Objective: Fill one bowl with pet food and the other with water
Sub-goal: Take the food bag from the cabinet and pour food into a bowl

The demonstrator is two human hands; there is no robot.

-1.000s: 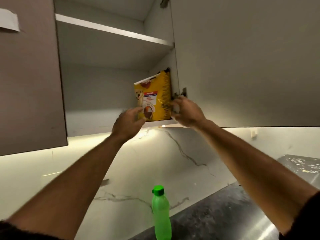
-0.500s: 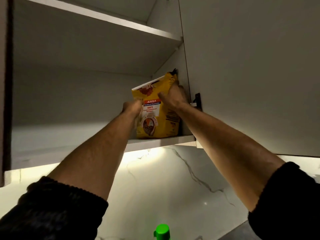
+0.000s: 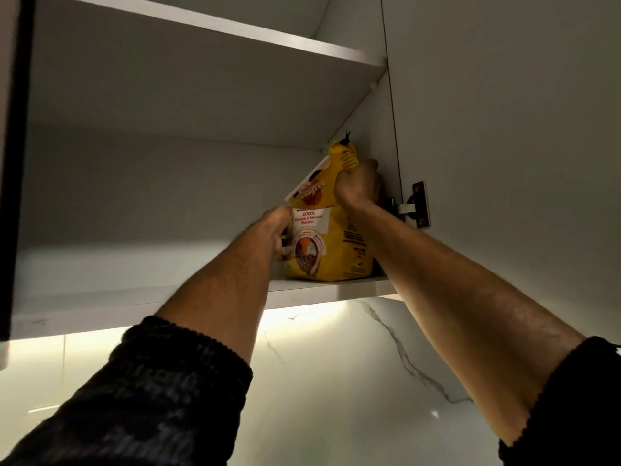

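At the far left edge, a dark cabinet door (image 3: 13, 163) stands open, seen edge-on. Beside it the open cabinet shows pale walls and an upper shelf (image 3: 215, 31) with nothing visible on it from this low angle. The lower shelf (image 3: 100, 304) runs across the frame, lit from beneath by a strip of light on the marble wall (image 3: 336, 381).

A dark knitted sleeve (image 3: 161, 391) covers the left forearm, which reaches up to the shelf. The left hand (image 3: 274, 232) presses against the left side of the bag (image 3: 331, 237), fingers curled round its edge at mid-height; how far they wrap behind it cannot be told.

The bag is yellow pet food, standing on the lower shelf at its right end, close to the cabinet's right wall, its top leaning a little to the right. Printed on the front is "100%" on a white label.

The right hand (image 3: 358, 185) is closed tight on the bag's gathered top, thumb side toward the camera. Just right of it a metal hinge (image 3: 415, 205) sits on the right door (image 3: 504, 129). The right arm comes up from another dark sleeve (image 3: 571, 405) at the lower right corner.
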